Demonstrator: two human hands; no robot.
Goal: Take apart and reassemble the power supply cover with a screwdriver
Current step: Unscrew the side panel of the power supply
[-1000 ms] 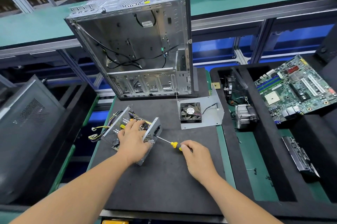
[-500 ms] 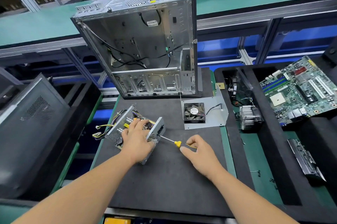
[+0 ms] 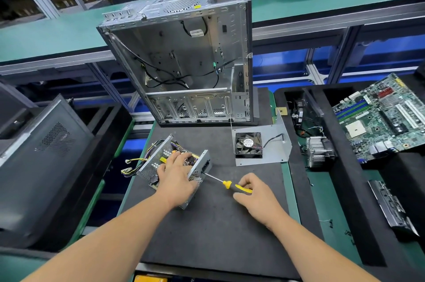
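Note:
The open power supply [image 3: 153, 162], a perforated metal box with yellow and black wires, lies on the black mat [image 3: 218, 231]. My left hand [image 3: 177, 178] rests on top of it with fingers spread over its inside and side wall, holding it down. My right hand [image 3: 255, 194] pinches the yellow and black handle of a screwdriver [image 3: 226, 184]. Its shaft points left, and the tip touches the power supply's right end plate. The removed cover plate [image 3: 273, 143], carrying a black fan, lies flat to the right of the power supply.
An empty computer case [image 3: 184, 63] stands upright at the back of the mat. A black foam tray [image 3: 358, 224] on the right holds a motherboard [image 3: 381, 116], a heatsink [image 3: 318, 150] and cables. A dark side panel [image 3: 41, 162] leans at the left.
My right hand has loosened from a fuller grip on the handle to a fingertip pinch, showing more of the yellow handle. The left hand and power supply stay put.

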